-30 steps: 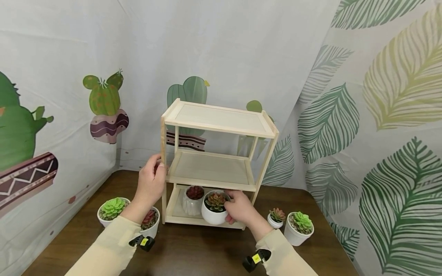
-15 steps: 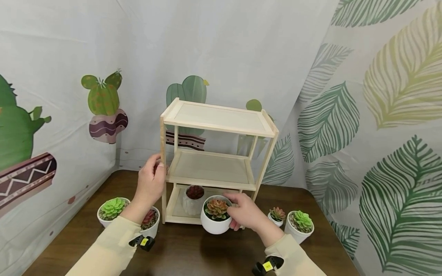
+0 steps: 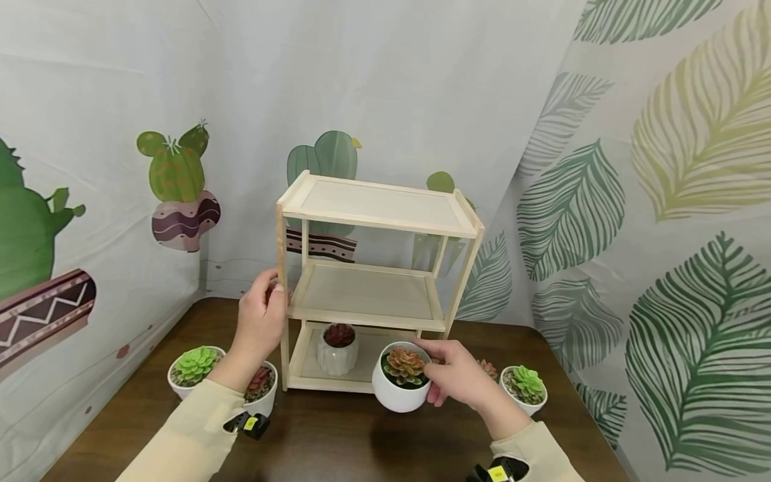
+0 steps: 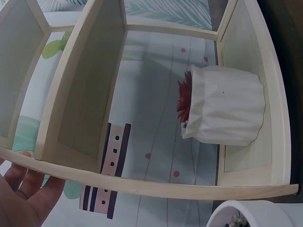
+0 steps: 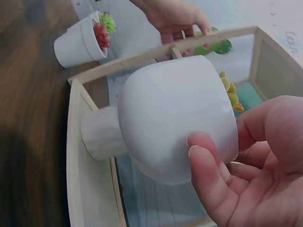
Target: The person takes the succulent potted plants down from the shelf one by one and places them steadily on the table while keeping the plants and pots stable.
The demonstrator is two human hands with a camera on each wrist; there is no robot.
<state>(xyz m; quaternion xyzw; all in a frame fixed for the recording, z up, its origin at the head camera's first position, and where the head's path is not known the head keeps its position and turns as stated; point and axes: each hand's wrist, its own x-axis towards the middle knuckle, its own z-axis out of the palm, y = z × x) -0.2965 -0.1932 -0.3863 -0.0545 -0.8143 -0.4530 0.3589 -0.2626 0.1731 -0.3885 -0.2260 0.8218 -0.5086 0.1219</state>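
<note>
A three-tier pale wooden shelf (image 3: 376, 207) stands on a dark wooden table (image 3: 337, 442). My left hand (image 3: 260, 320) grips the shelf's front left post at the middle tier; its fingers (image 4: 23, 189) show behind the post in the left wrist view. My right hand (image 3: 460, 375) holds a round white pot with an orange-green succulent (image 3: 402, 385) just in front of the shelf's bottom right corner, off the shelf. In the right wrist view that round white pot (image 5: 177, 116) fills the middle, with my fingers (image 5: 210, 184) curled on its side. A ribbed white pot with a red succulent (image 3: 338, 349) stands on the bottom tier.
At the left stand a white pot with a green succulent (image 3: 194, 367) and one with a red plant (image 3: 262, 388). To the right are a small pot (image 3: 486, 368) and a white pot with a green succulent (image 3: 525, 388). Printed cloth backdrops close in the table behind and at both sides.
My right hand has drawn the round white pot out of the bottom tier, towards me and to the right. The left hand has stayed on the post.
</note>
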